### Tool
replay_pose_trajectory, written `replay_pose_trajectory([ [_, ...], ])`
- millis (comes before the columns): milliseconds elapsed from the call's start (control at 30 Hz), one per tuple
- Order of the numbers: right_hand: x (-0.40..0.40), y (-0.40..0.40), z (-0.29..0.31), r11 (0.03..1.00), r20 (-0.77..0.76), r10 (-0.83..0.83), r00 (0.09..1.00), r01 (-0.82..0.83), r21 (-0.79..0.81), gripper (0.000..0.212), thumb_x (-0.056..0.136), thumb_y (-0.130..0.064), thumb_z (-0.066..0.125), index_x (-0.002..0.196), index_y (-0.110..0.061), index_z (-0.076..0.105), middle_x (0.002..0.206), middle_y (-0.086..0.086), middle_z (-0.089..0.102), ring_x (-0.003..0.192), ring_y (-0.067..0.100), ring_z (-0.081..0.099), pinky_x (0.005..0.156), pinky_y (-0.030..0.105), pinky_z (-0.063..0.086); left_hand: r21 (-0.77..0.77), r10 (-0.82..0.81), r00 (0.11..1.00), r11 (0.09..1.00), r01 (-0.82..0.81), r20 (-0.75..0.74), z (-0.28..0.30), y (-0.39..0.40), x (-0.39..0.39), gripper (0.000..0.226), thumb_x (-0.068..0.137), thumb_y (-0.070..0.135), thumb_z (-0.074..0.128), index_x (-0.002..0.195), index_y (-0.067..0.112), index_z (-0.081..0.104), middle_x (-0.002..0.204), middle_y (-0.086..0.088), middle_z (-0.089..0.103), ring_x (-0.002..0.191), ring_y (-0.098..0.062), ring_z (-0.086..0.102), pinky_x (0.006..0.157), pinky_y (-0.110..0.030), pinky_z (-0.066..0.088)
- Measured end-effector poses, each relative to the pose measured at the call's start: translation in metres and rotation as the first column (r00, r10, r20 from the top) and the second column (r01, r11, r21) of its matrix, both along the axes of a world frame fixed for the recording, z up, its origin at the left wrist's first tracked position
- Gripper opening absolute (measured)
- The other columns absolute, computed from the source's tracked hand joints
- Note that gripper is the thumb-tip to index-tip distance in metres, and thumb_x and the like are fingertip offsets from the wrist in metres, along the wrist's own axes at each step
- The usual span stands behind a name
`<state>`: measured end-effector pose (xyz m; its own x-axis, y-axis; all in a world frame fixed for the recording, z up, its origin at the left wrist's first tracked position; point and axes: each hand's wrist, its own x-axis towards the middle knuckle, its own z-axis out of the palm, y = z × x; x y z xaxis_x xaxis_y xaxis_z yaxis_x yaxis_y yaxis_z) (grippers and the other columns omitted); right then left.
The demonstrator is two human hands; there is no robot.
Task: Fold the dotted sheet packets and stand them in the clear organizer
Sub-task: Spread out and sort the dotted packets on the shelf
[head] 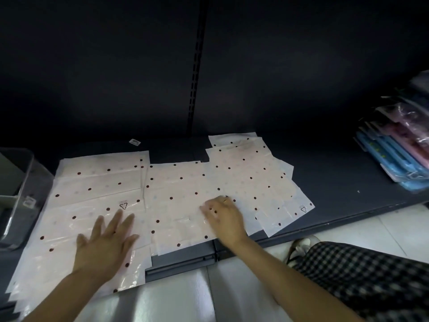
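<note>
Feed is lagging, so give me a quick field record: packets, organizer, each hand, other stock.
packets: dotted sheet packets spread flat, overlapping, on the dark shelf; none folded
organizer: clear organizer at the shelf's left end; no packets visible inside
left hand: left hand flat, fingers spread, on the left packets
right hand: right hand on the middle packets; grip unclear
other stock: blue and pink packs far right

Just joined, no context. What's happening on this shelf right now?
A person is working over pink dotted packets spread flat in overlapping piles on a dark shelf. The left hand lies flat, fingers spread, on the left pile. The right hand rests on the middle pile with fingers curled at a packet's edge; whether it pinches it is unclear. The clear organizer stands at the far left; no packet shows in it yet. Blue and pink packages are stacked at right.
</note>
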<state>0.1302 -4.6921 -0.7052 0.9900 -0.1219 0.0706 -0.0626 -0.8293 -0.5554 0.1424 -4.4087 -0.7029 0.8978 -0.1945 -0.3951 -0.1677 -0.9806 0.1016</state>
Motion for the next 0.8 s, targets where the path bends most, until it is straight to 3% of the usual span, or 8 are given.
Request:
replay_pose_trajectory([
  [67,0.009,-0.044,-0.001,0.978,0.030,-0.186,0.982,0.188,-0.091,0.038,0.090,-0.032,0.058,0.123,-0.013,0.059,0.127,0.007,0.056,0.120,0.025,0.046,0.095,0.032,0.042,0.010,0.003,1.000,1.000,-0.003,0.022,0.000,0.001,-0.003,0.060,0.095,0.058,0.009,0.150,0.036,-0.003,0.158,0.009,-0.010,0.146,-0.026,-0.001,0.110,-0.052,0.022],
  [167,0.008,-0.107,-0.006,0.903,-0.176,-0.410,0.895,0.371,-0.217,0.057,0.091,-0.038,0.056,0.140,-0.014,0.039,0.147,0.006,0.037,0.135,0.025,0.030,0.106,0.036,0.034,-0.022,-0.026,0.997,0.999,0.028,0.075,0.004,-0.004,-0.008,0.077,0.082,0.063,-0.006,0.150,0.029,0.008,0.159,0.005,0.002,0.146,-0.028,0.004,0.109,-0.055,0.018],
  [300,-0.004,-0.133,-0.016,0.872,-0.117,-0.477,0.871,0.453,-0.184,0.030,0.092,-0.027,0.057,0.117,-0.012,0.060,0.130,0.006,0.052,0.119,0.027,0.044,0.092,0.038,0.042,-0.129,-0.261,0.948,0.949,0.286,0.183,0.012,-0.034,-0.018,0.069,0.095,0.055,0.008,0.139,0.018,0.045,0.147,-0.004,0.039,0.135,-0.032,0.038,0.111,-0.044,0.019],
  [367,-0.003,-0.134,-0.016,0.868,-0.076,-0.476,0.876,0.453,-0.205,0.020,0.091,-0.022,0.057,0.106,-0.012,0.066,0.120,0.005,0.056,0.112,0.027,0.047,0.082,0.035,0.044,-0.127,-0.369,0.915,0.912,0.390,0.161,0.015,-0.052,-0.022,0.066,0.098,0.052,0.011,0.134,0.017,0.053,0.141,-0.004,0.048,0.128,-0.032,0.046,0.109,-0.038,0.018],
  [467,-0.002,-0.135,-0.011,0.896,-0.138,-0.436,0.889,0.416,-0.154,0.035,0.087,-0.033,0.064,0.116,-0.014,0.061,0.129,0.001,0.049,0.121,0.024,0.041,0.092,0.036,0.042,-0.075,-0.465,0.875,0.876,0.476,0.132,0.011,-0.067,-0.024,0.067,0.098,0.050,0.006,0.131,0.020,0.057,0.138,0.000,0.052,0.126,-0.026,0.050,0.108,-0.035,0.017],
  [567,-0.002,-0.138,-0.012,0.915,-0.202,-0.401,0.893,0.383,-0.127,0.050,0.084,-0.040,0.066,0.127,-0.016,0.056,0.138,-0.001,0.042,0.127,0.022,0.034,0.102,0.038,0.038,-0.038,-0.464,0.883,0.883,0.467,0.065,0.011,-0.068,-0.023,0.075,0.098,0.048,-0.002,0.120,0.024,0.066,0.128,0.003,0.061,0.116,-0.020,0.059,0.103,-0.039,0.031],
  [667,-0.002,-0.142,-0.013,0.889,-0.136,-0.456,0.880,0.459,-0.013,0.025,0.089,-0.026,0.063,0.110,-0.015,0.068,0.130,0.000,0.053,0.120,0.021,0.041,0.098,0.035,0.041,-0.014,-0.426,0.904,0.904,0.427,0.042,0.016,-0.059,-0.023,0.078,0.098,0.048,-0.002,0.113,0.023,0.070,0.122,0.003,0.065,0.110,-0.022,0.063,0.091,-0.044,0.051],
  [800,0.002,-0.143,-0.007,0.845,-0.119,-0.520,0.846,0.530,0.075,0.010,0.089,-0.019,0.062,0.084,-0.015,0.070,0.109,0.006,0.065,0.107,0.024,0.054,0.088,0.038,0.047,0.013,-0.371,0.926,0.929,0.371,0.062,0.022,-0.046,-0.025,0.079,0.098,0.049,-0.001,0.106,0.023,0.074,0.114,0.003,0.069,0.105,-0.023,0.066,0.084,-0.046,0.053],
])
